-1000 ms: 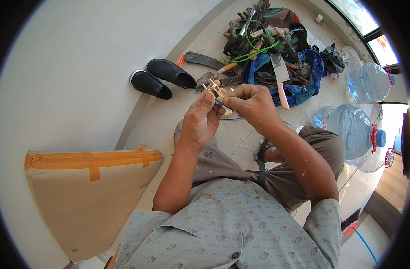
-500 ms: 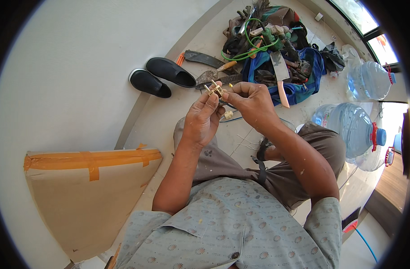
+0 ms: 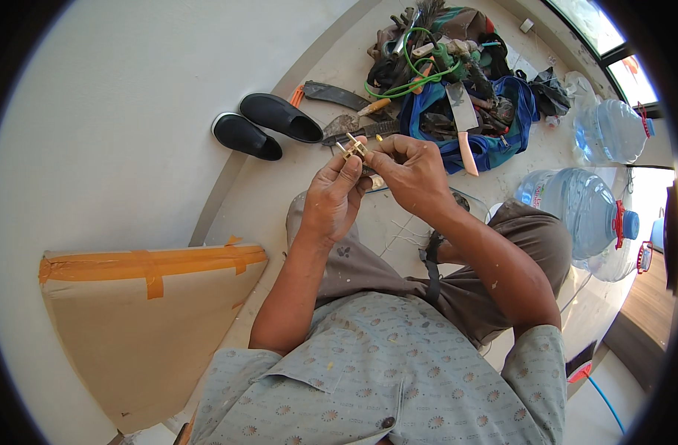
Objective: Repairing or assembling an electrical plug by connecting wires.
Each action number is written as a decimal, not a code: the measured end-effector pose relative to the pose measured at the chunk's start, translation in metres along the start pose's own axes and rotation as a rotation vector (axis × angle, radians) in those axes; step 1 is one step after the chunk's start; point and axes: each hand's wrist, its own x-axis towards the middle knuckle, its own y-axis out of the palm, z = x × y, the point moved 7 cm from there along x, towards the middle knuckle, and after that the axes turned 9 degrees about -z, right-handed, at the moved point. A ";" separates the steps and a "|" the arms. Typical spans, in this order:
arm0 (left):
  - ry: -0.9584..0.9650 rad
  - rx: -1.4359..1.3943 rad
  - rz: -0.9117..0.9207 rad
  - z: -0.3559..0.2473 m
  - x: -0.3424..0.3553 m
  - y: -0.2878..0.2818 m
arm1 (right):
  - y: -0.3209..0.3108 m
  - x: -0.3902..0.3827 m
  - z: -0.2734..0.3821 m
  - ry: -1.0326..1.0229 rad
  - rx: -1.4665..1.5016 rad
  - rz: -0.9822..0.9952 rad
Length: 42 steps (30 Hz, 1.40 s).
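Between the thumb and fingers of my left hand (image 3: 331, 196) is an opened electrical plug (image 3: 351, 147), its two metal pins pointing up and away. My right hand (image 3: 417, 174) is pinched close against the plug's right side. Its fingertips hide what they grip there. A small yellow tip (image 3: 380, 138) shows just above the right fingers; the rest of that piece is hidden. Below the hands, a small pale piece (image 3: 377, 181) and a blue cable (image 3: 380, 190) are partly covered by the fingers.
Black slip-on shoes (image 3: 283, 119) lie by the wall. Ahead, a blue tool bag (image 3: 513, 144) bears a cleaver (image 3: 463, 111) and several tools with a green cord (image 3: 398, 95). Big water bottles (image 3: 576, 211) stand right. A taped cardboard sheet (image 3: 146, 334) leans at left.
My right hand has shifted slightly at the plug, and the pale piece below is now more hidden by the fingers. The left hand keeps its hold on the plug.
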 end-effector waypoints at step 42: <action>-0.254 -0.567 -0.014 0.012 0.006 0.009 | -0.006 0.006 0.007 0.158 -0.006 0.073</action>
